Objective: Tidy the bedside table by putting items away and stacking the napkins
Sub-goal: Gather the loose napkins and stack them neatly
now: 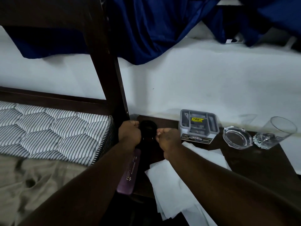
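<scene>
Reach of both arms over the dark wooden surface (254,162) beside the bed. Holds a black object (147,127) near the back left corner, close against the dark bedpost (107,70). Left hand (129,132) at the object's left edge, fingers curled into a tight fist on it. Right hand (167,137) at the right edge, fingers curled inward and pinching that side. Too dark to tell what the object is; only two small glints along its lower rim.

Purple case (128,175) with gold lettering, long and narrow, flat along the left edge of the surface, upper end hidden under the left forearm. Just right of it, white napkins (171,185) in a loose, overlapping spread, not yet stacked. Spread runs from beside the grey box (197,126) down past the front edge, partly covered by the right forearm.

Grey box at the back of the surface against the white wall (211,79), yellow label on top, printed strip with "OPEL" on the front. To its right, a clear glass ashtray (237,137), and just beside that a clear tumbler (275,132) at the far right.

Left of the bedpost, a striped quilted mattress (48,128). Above, dark blue cloth (154,30) draped across the wall.
</scene>
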Demonstrator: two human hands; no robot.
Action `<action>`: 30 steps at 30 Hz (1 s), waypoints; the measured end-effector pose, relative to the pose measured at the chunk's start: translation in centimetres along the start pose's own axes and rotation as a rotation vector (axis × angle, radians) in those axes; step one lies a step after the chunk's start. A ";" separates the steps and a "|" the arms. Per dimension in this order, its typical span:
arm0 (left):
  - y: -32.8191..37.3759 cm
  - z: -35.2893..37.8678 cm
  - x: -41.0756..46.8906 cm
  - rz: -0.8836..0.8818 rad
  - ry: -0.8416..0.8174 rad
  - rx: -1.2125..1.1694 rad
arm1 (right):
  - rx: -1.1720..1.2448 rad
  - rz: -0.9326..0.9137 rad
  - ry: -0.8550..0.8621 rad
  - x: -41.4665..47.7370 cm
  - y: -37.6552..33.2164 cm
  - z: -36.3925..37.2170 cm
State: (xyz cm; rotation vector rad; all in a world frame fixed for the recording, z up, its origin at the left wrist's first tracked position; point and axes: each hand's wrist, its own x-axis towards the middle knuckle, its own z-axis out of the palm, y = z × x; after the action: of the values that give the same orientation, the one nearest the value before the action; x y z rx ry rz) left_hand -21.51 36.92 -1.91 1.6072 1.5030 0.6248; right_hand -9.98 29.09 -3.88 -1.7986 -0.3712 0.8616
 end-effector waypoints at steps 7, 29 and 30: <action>2.1 -0.3 -6.8 0.150 0.040 0.023 | 0.042 0.016 -0.102 -4.5 -1.5 -6.0; -1.2 7.3 -25.0 0.465 -0.199 0.301 | -0.145 -0.072 0.059 -10.6 8.4 -22.7; -1.2 7.6 -24.9 0.480 -0.203 0.343 | -0.155 -0.058 0.090 -10.5 8.7 -22.7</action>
State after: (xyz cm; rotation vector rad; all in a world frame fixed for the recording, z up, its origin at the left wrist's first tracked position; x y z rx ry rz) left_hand -20.06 10.89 -2.53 2.2563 1.1184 0.4532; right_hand -2.47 3.67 -3.67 -1.9522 -0.4396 0.7249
